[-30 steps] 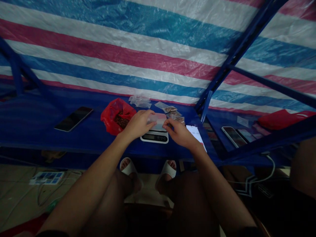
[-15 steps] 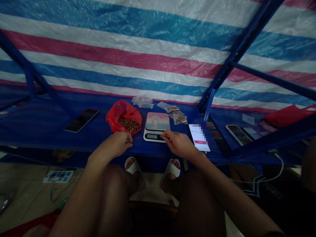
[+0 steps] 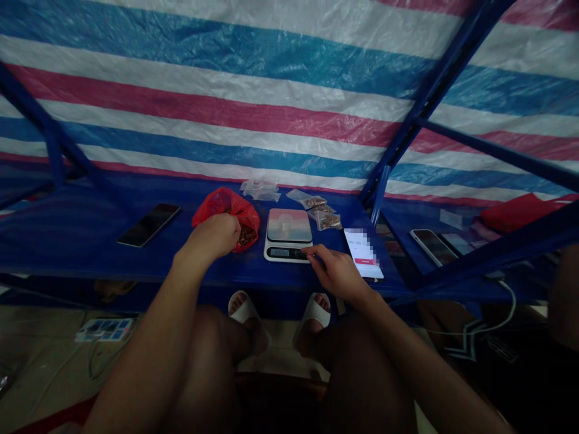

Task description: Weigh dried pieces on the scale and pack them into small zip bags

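Since the last look, your left hand [image 3: 215, 236] has moved up from the front edge of the blue worktop [image 3: 81, 241] and now sits over the mouth of the red plastic bag [image 3: 226, 206]. That grip is clenched into a loose fist. In this dim light you can't tell whether it holds any of the brown pieces [image 3: 246, 236] heaped in the bag, though the hand is touching the bag.

Your right hand [image 3: 335, 271] is released and empty, with its fingers [image 3: 312, 251] loosely curved just beside the front right corner of the digital scale [image 3: 278, 253]. The scale stands between your hands, with a flat pastel pink-and-blue square [image 3: 289, 224] lying on its platform.

Behind the scale, to the right, are small clear bags of brown pieces [image 3: 328, 220], and loose clear plastic bags [image 3: 260, 190] lie behind the red bag. A phone with a pixelated screen [image 3: 363, 253] lies flat just beyond your right hand, and a dark phone [image 3: 148, 225] lies well off to your left. A striped tarp [image 3: 226, 90] hangs behind the worktop.
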The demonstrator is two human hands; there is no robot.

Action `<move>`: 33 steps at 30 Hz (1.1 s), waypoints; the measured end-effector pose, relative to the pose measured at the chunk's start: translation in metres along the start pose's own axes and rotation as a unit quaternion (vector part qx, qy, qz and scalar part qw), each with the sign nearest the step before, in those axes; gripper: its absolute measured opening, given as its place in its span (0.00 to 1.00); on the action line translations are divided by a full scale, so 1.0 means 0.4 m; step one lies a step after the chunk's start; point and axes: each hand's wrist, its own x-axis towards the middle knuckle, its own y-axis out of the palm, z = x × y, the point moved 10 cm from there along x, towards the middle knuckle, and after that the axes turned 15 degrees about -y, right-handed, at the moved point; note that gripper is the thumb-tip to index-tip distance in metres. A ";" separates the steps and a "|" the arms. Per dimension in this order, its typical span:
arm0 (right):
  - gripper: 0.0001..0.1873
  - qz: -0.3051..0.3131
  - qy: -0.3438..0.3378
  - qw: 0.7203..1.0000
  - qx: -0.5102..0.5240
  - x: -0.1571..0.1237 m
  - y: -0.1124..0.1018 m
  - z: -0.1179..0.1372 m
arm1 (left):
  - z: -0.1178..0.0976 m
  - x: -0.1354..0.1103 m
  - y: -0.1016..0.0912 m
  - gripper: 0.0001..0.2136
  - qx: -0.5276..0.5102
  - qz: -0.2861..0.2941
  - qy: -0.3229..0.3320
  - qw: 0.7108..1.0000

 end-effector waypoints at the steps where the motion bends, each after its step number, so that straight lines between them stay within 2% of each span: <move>1: 0.13 -0.010 0.004 1.000 0.001 -0.002 -0.006 -0.004 | -0.010 0.008 -0.004 0.12 -0.008 -0.013 0.017 1.000; 5: 0.12 -0.006 0.020 1.000 -0.009 -0.007 -0.004 -0.017 | -0.054 0.040 -0.008 0.11 -0.062 -0.051 0.088 0.993; 9: 0.12 -0.006 0.024 0.999 -0.023 -0.011 0.002 -0.021 | -0.054 0.095 0.025 0.16 -0.069 -0.034 0.040 0.996; 11: 0.12 -0.012 0.028 0.999 -0.029 -0.015 0.000 -0.025 | -0.066 0.109 0.041 0.16 -0.088 -0.016 0.040 0.995; 15: 0.13 -0.016 0.030 0.999 -0.032 -0.019 -0.005 -0.029 | -0.122 0.107 0.047 0.12 -0.155 -0.014 0.114 0.981; 19: 0.13 -0.002 0.019 0.999 -0.051 -0.016 -0.005 -0.023 | -0.155 0.093 0.032 0.10 -0.250 -0.030 0.177 0.951; 22: 0.13 0.014 0.016 0.997 -0.071 -0.014 -0.002 -0.017 | -0.124 0.097 0.027 0.09 -0.273 -0.045 0.157 0.948; 26: 0.14 0.026 0.016 0.997 -0.073 -0.014 0.002 -0.014 | -0.030 0.097 0.016 0.10 -0.253 -0.081 0.090 0.960; 29: 0.14 0.026 0.014 0.997 -0.067 -0.014 0.004 -0.014 | 0.023 0.088 0.017 0.10 -0.190 -0.091 0.049 0.976; 33: 0.13 0.028 0.018 0.998 -0.057 -0.012 0.009 -0.014 | 0.054 0.080 0.038 0.10 -0.088 -0.075 -0.001 0.993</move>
